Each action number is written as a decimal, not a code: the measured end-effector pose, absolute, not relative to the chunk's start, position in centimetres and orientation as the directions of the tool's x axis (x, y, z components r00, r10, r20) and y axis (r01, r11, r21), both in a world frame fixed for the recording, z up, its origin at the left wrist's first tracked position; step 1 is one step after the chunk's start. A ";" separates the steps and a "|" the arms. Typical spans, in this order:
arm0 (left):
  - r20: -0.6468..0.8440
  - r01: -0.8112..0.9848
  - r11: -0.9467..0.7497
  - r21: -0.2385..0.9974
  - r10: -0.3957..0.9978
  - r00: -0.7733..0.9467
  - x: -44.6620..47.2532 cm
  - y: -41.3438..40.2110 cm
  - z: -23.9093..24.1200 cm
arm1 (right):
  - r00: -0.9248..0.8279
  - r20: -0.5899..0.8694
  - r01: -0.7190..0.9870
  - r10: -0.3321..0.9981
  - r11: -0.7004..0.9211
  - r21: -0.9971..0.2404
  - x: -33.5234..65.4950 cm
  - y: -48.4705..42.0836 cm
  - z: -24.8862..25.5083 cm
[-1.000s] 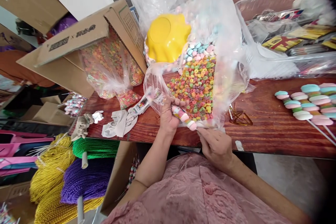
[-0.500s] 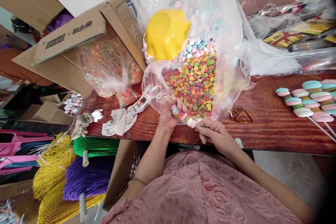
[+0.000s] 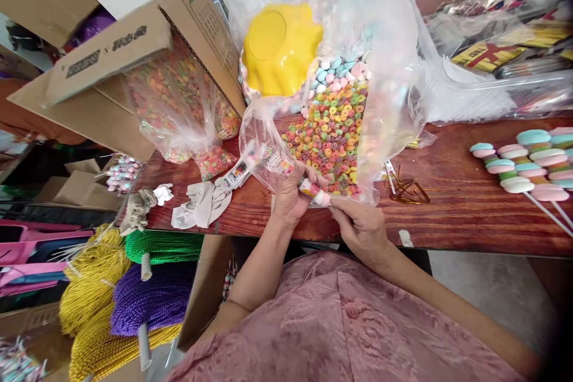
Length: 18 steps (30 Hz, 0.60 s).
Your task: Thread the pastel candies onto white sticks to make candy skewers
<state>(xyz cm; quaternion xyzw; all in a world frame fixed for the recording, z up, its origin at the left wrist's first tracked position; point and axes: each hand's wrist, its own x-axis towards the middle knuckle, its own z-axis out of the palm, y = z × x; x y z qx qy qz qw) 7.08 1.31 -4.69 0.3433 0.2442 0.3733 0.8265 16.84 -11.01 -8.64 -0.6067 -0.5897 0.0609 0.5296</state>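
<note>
By the left hand, palm turned upward, a candy skewer is gripped near the front edge of the surface, its far part hidden; its near end is pinched by the right hand, the stick barely discernible. Rightward, marshmallow skewers are cut off.

A dusty pink top fills the bottom centre of the frame. Its cloth looks crinkled and slightly shiny, with a tone-on-tone pattern of raised flowers and leaves. A thin seam runs down the front, and just right of it sits a round raised shape, whether button or blossom too blurred to tell. The left forearm and right forearm are bare, as are the slim-fingered left hand and right hand.
</note>
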 end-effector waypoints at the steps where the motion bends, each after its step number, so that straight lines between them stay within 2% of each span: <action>1: -0.127 -0.457 0.478 0.750 0.782 0.610 7.2 1.2 -4.9 | 0.284 0.561 0.677 0.777 0.252 -0.691 16.7 -10.7 -8.5; 3: -0.101 -0.467 0.476 0.746 0.773 0.627 7.3 1.0 -5.1 | 0.259 0.543 0.705 0.799 0.228 -0.672 16.7 -10.1 -7.9; 6: -0.106 -0.484 0.493 0.723 0.771 0.627 7.2 1.0 -4.9 | 0.254 0.452 0.647 0.855 0.197 -0.736 17.0 -9.7 -7.1; 8: -0.112 -0.520 0.505 0.689 0.782 0.613 7.1 1.2 -4.7 | 0.258 0.442 0.615 0.859 0.207 -0.761 17.3 -10.0 -6.8; 10: -0.118 -0.546 0.511 0.664 0.792 0.598 7.0 1.3 -4.4 | 0.237 0.512 0.671 0.826 0.242 -0.701 17.7 -10.5 -6.7; 12: -0.143 -0.538 0.512 0.669 0.800 0.583 6.9 1.4 -4.2 | 0.190 0.590 0.773 0.785 0.251 -0.583 18.2 -11.1 -6.9; 15: -0.187 -0.473 0.514 0.716 0.793 0.580 6.8 1.4 -4.3 | 0.175 0.591 0.850 0.787 0.182 -0.495 18.8 -11.5 -7.3; 18: -0.141 -0.436 0.496 0.751 0.765 0.628 6.6 1.5 -4.6 | 0.229 0.465 0.783 0.855 0.122 -0.610 19.4 -11.5 -7.3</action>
